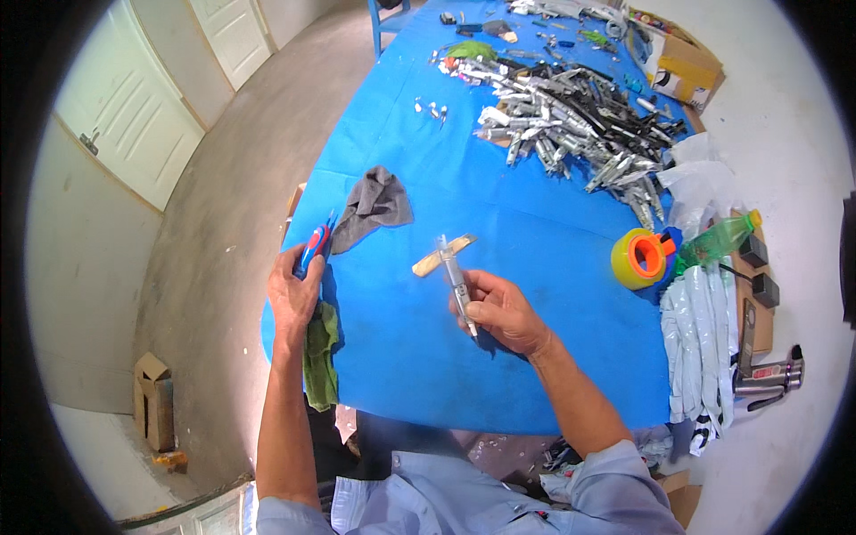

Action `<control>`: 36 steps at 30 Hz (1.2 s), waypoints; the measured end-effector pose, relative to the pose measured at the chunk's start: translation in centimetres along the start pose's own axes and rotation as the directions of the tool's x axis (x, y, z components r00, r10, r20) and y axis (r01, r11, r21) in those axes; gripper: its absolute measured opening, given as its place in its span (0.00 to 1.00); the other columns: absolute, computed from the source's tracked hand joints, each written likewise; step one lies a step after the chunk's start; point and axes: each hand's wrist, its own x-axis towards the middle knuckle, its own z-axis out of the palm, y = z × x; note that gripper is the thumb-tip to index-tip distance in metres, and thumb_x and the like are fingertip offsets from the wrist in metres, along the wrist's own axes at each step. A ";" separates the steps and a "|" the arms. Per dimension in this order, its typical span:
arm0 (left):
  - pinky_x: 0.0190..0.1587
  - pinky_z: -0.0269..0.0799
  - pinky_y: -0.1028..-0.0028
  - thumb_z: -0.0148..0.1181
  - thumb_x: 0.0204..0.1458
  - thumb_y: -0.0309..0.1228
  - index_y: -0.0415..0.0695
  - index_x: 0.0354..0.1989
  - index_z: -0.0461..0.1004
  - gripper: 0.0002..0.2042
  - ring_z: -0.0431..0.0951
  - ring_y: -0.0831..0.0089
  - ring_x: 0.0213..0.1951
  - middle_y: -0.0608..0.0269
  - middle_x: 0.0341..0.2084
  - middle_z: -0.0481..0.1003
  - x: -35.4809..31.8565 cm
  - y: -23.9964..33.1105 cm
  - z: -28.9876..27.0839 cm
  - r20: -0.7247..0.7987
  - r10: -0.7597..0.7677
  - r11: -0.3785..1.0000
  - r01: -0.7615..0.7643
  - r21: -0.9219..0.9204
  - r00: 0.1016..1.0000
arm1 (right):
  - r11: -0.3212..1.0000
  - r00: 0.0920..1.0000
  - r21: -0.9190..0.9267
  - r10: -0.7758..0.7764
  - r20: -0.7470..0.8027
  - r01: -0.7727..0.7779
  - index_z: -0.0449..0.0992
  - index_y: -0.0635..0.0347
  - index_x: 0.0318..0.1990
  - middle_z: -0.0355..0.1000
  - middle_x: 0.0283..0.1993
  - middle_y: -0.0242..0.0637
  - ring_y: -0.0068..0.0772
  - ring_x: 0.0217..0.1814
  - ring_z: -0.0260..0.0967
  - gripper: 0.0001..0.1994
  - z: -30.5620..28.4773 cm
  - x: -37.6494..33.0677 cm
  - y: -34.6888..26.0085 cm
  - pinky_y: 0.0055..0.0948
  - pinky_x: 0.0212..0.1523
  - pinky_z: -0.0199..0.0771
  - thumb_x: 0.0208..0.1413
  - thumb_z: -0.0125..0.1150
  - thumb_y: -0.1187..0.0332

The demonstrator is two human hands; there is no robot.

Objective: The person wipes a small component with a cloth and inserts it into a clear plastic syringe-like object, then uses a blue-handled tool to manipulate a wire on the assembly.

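From the head view, the person sits at the near edge of a desk [499,205] covered in blue cloth, and the right hand [499,308] is closed around a slim metal multi-tool [457,281], gripping its near end so that the long axis runs from the palm up and slightly left, away from the body. At its far tip a tan, flat handle piece [443,255] sticks out crosswise, pointing left and right. The left hand [292,290] is well apart to the left, at the desk's left edge, fingers curled shut on a small red-and-blue tool [316,242]; a green rag [321,352] hangs just below it. A grey cloth [374,203] lies between and beyond the two hands. The right hand alone has the multi-tool. Far off, a heap of similar metal tools [571,116] covers the desk, and a yellow tape roll [640,259] sits to the right.
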 end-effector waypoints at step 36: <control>0.51 0.75 0.67 0.67 0.56 0.38 0.41 0.51 0.81 0.18 0.82 0.63 0.44 0.52 0.42 0.82 -1.0 0.3 1.1 -0.134 0.018 0.998 -0.011 0.056 0.991 | 0.979 1.000 -0.204 0.010 0.012 -0.007 0.67 0.68 0.57 0.70 0.46 0.33 0.20 0.46 0.71 0.24 0.4 0.7 0.9 0.25 0.48 0.76 0.55 0.70 0.75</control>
